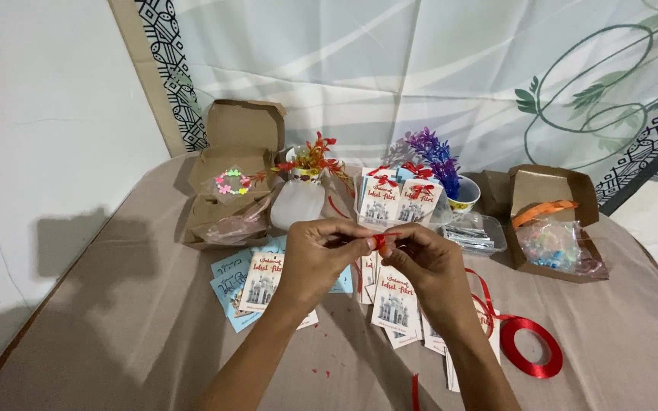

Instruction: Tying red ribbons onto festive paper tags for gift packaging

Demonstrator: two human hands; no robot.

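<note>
Both hands' fingers (359,242) pinch red ribbon (379,241); brown box (554,221) holds bagged beads (554,245)

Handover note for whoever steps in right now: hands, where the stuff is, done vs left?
Left hand and right hand: both pinch a small piece of red ribbon between fingertips, above the table.
Ribbon roll lies at right, its tail running toward the hands.
Done: cards with red bows stand in a container behind the hands.
Left: bare cards lie flat under the hands.
</note>
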